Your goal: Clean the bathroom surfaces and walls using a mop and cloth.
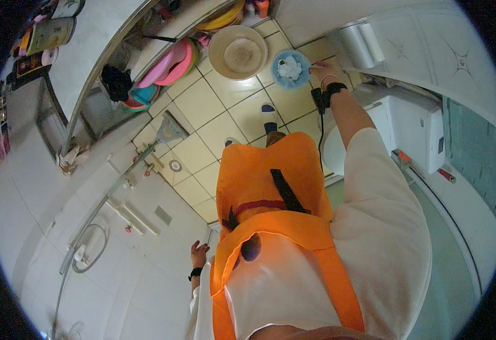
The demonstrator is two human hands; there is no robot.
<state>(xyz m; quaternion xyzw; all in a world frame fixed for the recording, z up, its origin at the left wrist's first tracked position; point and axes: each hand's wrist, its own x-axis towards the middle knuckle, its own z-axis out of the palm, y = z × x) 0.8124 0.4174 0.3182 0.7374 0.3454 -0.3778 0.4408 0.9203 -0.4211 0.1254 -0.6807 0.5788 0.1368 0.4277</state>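
My right hand [323, 73] reaches forward to the right rim of a small blue waste bin [279, 79]. Its fingers meet or overlap the rim, but whether they grip it cannot be made out. Crumpled white tissue [289, 68] lies inside the bin. A black strap with a small box [318, 100] and a hanging cable is on the right wrist. My left hand [198, 253] hangs by my left side, fingers apart and holding nothing. A larger beige bucket [238, 53] stands on the floor left of the bin.
Pink plastic basins [176, 63] sit under the counter [120, 25]. A grey squeegee or broom head [172, 128] rests near the floor drain [175, 165]. To the right are a white toilet [335, 151] and a metal paper holder [360, 44]. Pipes line the left wall.
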